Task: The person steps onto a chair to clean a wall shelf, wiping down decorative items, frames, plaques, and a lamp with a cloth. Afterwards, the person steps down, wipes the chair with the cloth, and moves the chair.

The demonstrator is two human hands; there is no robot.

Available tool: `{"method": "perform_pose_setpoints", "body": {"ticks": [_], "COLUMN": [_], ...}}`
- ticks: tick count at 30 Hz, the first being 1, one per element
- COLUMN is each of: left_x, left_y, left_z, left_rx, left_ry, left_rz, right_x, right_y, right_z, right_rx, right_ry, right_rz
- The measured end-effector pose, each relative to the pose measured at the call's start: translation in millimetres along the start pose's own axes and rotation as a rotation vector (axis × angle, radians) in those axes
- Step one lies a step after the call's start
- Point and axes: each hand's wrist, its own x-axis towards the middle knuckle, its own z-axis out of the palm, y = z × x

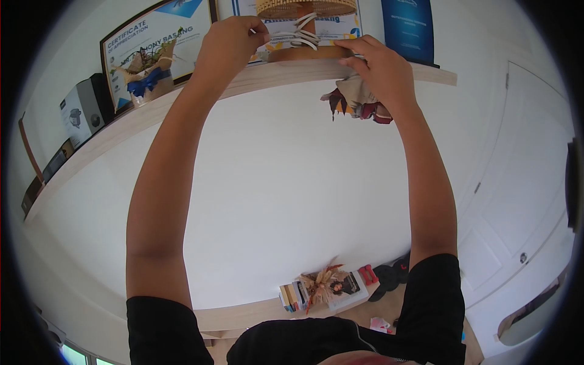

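Observation:
A table lamp with a woven shade (307,7) stands on the high shelf, its round wooden base (313,55) near the front edge. White cord (302,41) is looped around its stem. My left hand (234,41) is closed in a pinch at the cord's left side; its fingertips are partly hidden. At the base's right side, my right hand (378,67) has its index finger and thumb reaching towards the lamp. Beneath that palm hangs a crumpled beige cloth (354,94) with dark red and orange leaf shapes, seemingly gripped by the other fingers, which are hidden.
Along the shelf (243,85) are framed certificates (198,52), a blue plaque (409,30), a plant pot with a blue bow (149,85) and a box (82,112). Books (292,296) and dried flowers (322,283) sit on a lower shelf. A white door (517,182) is at right.

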Motion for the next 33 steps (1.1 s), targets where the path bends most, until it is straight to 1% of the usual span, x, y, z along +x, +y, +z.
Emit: {"method": "perform_pose_setpoints", "body": {"ticks": [1,2,4,5,7,8,10,11,13,14,16,20,22,23,25,26,28,31,33], "left_x": [0,-1,-4,-6,-8,-9,-9,-7,1,5,9,14,19,21,23,24,25,18,20], "left_y": [0,1,4,7,13,15,17,12,-1,-6,-11,-15,-20,-20,-17,-14,-7,4,5], "left_z": [1,3,6,7,8,6,4,7,13,16,18,27,33,33,31,29,25,25,26], "left_rx": [0.016,0.019,0.002,0.002,-0.020,-0.020,-0.047,-0.047,-0.290,-0.290,-0.462,-0.467,-0.753,-0.753,-0.587,-0.588,-0.347,-0.372,-0.372], "left_ry": [0.045,0.045,0.163,0.162,0.252,0.250,0.183,0.181,0.155,0.154,0.099,0.066,-0.135,-0.135,-0.240,-0.241,-0.398,-0.372,-0.397], "left_rz": [0.022,0.021,0.060,0.061,0.041,0.041,-0.009,-0.009,-0.026,-0.026,-0.042,-0.095,-0.169,-0.168,-0.223,-0.223,-0.189,-0.189,-0.205], "right_x": [0,0,-1,-1,-1,-1,-1,-1,-1,-2,-2,-2,-2,-2,-2,-3,-3,-5,-5], "right_y": [0,0,0,0,1,1,3,3,2,3,3,1,2,1,1,2,2,0,1], "right_z": [1,1,2,2,2,2,3,4,5,5,5,4,5,5,5,5,3,-1,2], "right_rx": [-0.001,0.001,0.018,0.018,0.036,0.036,0.017,0.018,0.017,0.017,0.037,0.023,0.030,0.029,0.049,0.049,0.050,0.051,0.041], "right_ry": [0.004,0.005,0.010,0.010,0.009,0.008,0.016,0.014,0.026,0.025,0.030,0.019,0.040,0.041,0.033,0.032,0.026,0.008,0.013], "right_rz": [0.006,0.006,0.015,0.016,0.021,0.022,0.005,0.006,0.013,0.014,0.011,0.027,0.013,0.014,0.032,0.033,0.017,0.007,0.014]}}
